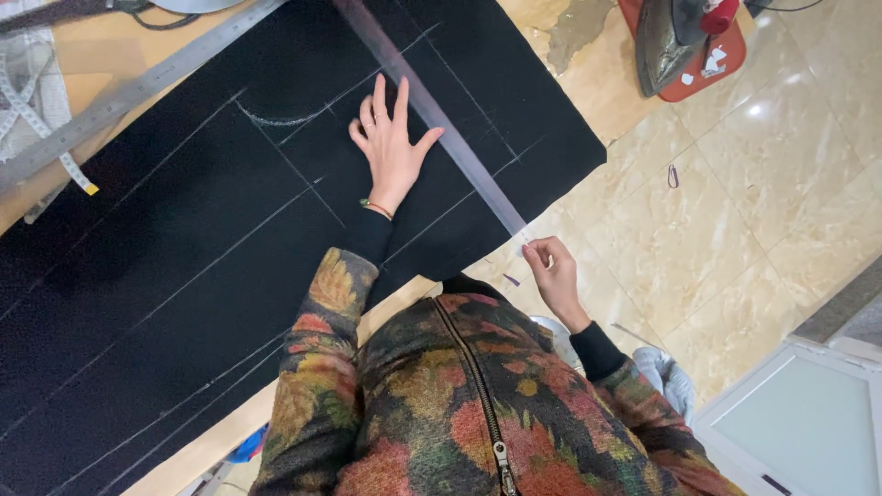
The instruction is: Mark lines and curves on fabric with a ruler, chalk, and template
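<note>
A large black cloth (184, 248) marked with white chalk lines lies across a wooden table (230, 432). My left hand (390, 147) rests flat on the cloth with fingers spread, pressing beside a long clear ruler (432, 119) that runs diagonally over the cloth. My right hand (553, 271) is off the table's edge, at the ruler's near end, fingers pinched on what looks like a small piece of chalk. I wear a flowered zip jacket over black sleeves.
A metal straightedge (138, 92) and a white measuring tape (37, 119) lie at the cloth's far left. A clothes iron on a red stand (684, 46) sits at the top right. Beige tiled floor (763, 184) lies to the right, with a white cabinet (808, 422) at the lower right.
</note>
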